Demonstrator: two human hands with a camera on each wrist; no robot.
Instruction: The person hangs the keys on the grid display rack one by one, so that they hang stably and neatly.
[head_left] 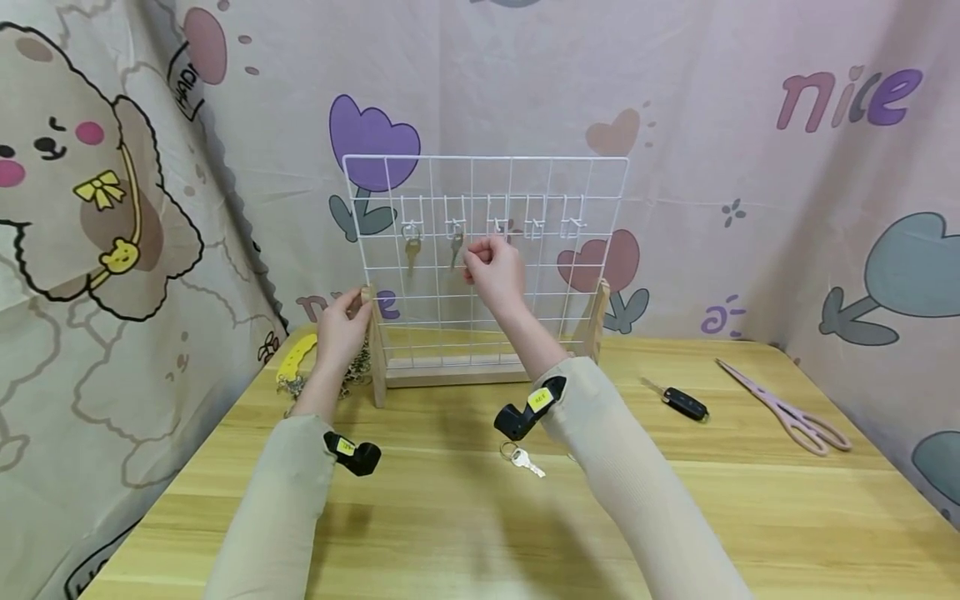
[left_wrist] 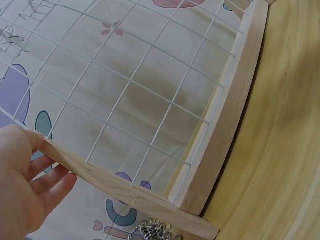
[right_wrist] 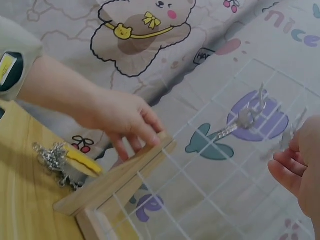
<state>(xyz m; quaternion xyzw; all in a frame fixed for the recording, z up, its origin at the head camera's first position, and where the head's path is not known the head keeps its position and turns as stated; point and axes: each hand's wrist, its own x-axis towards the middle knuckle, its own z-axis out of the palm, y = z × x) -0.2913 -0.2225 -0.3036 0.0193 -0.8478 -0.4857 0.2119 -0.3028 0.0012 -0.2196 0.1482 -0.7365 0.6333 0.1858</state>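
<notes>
Across the middle of the head view stands one wire grid [head_left: 487,157], thin white rods crossing in squares, set in a pale wooden stand [head_left: 442,377] with two uprights and one long base bar. Five white hooks [head_left: 535,227] run along it in a row. Two flat metal keys show plainly on the two leftmost: a first key [head_left: 412,250], dull and brassy, and a greyer second key [head_left: 456,248]. The hands are apart. The left hand [head_left: 343,329] pinches the top of the left upright; the right hand [head_left: 497,271], fingers curled in, is before the grid just beside the second key, and whether it holds anything I cannot tell. On the smooth, wood-grained table [head_left: 420,533] lie one silver key [head_left: 527,462] on a ring, one black car key [head_left: 685,403] with its blade out, and one pair of pink scissors [head_left: 780,408]. One yellow piece [head_left: 296,358] and tangled metal chains [head_left: 356,371] sit at the left. Soft printed fabric [head_left: 690,208] hangs behind.

From the left wrist, the thumb lies along the upright's squared top end, the other fingers behind it.

From the right wrist, one toothed key hangs clear on its hook; a silvery shape close to the right fingers is too blurred to make out.
</notes>
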